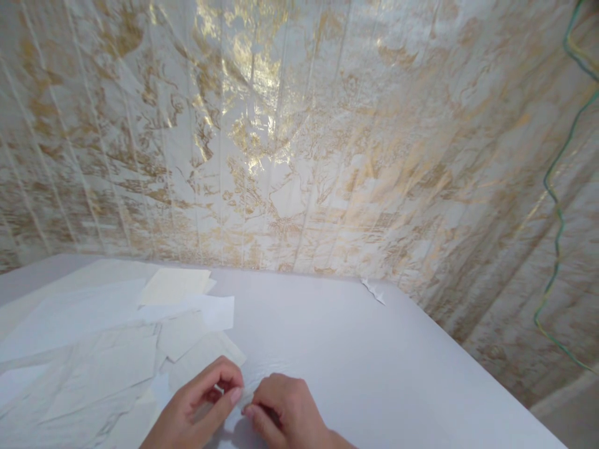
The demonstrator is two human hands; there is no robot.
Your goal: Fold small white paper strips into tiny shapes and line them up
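Near the bottom middle of the head view, my left hand has thumb and forefinger pinched together. Close to its right, my right hand is curled, with the thumb pressed to the fingers. A faint pale sliver shows in the narrow gap between the two hands, too small and blurred to name. What either pinch holds is hidden. Beyond and to the left of my left hand lie overlapping sheets of white and cream paper. A cream sheet corner reaches close to my left knuckles.
Both hands are over a white table. A torn white paper scrap lies by its far edge. Behind stands a wall covering or curtain with a shiny gold pattern. A green and yellow wire hangs at the right.
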